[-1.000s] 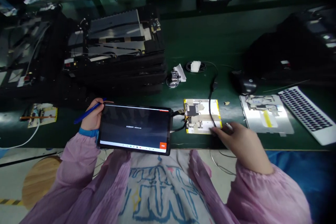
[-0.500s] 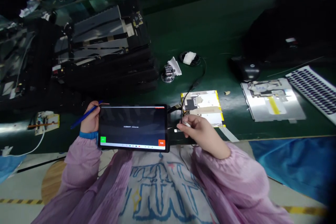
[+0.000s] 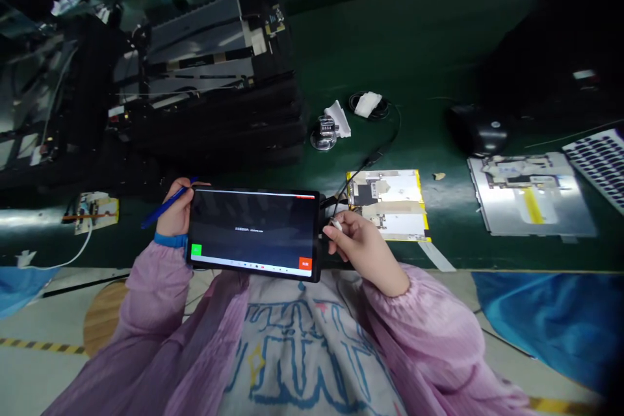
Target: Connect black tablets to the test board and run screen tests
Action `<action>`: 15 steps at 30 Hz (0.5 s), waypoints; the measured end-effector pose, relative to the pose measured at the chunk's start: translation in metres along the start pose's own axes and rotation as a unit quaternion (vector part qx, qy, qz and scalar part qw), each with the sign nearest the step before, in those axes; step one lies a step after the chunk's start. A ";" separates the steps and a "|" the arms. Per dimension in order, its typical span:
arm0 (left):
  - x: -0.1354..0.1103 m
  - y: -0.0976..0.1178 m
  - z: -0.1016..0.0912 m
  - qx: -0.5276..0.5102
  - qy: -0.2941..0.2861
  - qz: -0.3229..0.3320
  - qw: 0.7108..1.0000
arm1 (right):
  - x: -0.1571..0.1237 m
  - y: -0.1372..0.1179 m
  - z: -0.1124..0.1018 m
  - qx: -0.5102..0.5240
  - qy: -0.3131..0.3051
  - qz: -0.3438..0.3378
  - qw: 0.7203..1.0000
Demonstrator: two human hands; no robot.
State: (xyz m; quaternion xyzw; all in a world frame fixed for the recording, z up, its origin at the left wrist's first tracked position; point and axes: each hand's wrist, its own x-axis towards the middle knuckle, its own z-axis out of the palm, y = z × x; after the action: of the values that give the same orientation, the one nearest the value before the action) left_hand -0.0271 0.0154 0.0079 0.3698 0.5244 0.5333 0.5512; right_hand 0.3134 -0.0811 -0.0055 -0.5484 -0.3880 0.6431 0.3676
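The black-framed tablet (image 3: 253,244) lay between the two grips, its dark screen (image 3: 253,211) showing a green square (image 3: 195,249) at lower left and a red square (image 3: 305,264) at lower right. Just beside the tablet's right edge, the right grip (image 3: 334,234) pinched a white-tipped black cable (image 3: 374,158); at its left edge, the left grip (image 3: 178,211) clasped it along with a blue pen (image 3: 164,208).

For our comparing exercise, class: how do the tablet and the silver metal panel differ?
The tablet is black-framed with a lit screen; the silver metal panel shows bare metal and a yellow strip. The tablet is held by the left hand, while the panel lies on the green table. Both are flat and roughly rectangular.
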 end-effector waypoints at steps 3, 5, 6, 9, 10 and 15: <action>-0.001 0.000 0.000 0.003 -0.004 0.009 1.000 | 0.000 0.001 0.001 0.014 -0.001 0.000 1.000; -0.002 -0.001 0.000 0.008 -0.006 0.017 1.000 | -0.001 0.001 0.001 0.010 0.003 -0.004 1.000; -0.002 -0.001 0.000 0.012 -0.006 0.020 1.000 | -0.001 0.000 0.002 0.005 0.009 -0.008 1.000; -0.003 -0.003 0.000 0.025 -0.001 0.026 0.999 | -0.003 -0.002 0.006 -0.013 0.029 -0.023 0.999; -0.003 -0.003 0.000 0.028 -0.001 0.027 0.999 | -0.003 -0.002 0.007 -0.016 0.033 -0.025 0.999; -0.005 -0.005 0.002 0.025 -0.010 0.031 0.999 | -0.003 0.000 0.014 0.002 0.047 -0.008 0.999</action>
State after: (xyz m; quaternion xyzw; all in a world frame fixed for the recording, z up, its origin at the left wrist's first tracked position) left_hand -0.0236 0.0101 0.0043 0.4044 0.5205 0.5332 0.5303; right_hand 0.3004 -0.0849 -0.0033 -0.5736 -0.3735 0.6147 0.3919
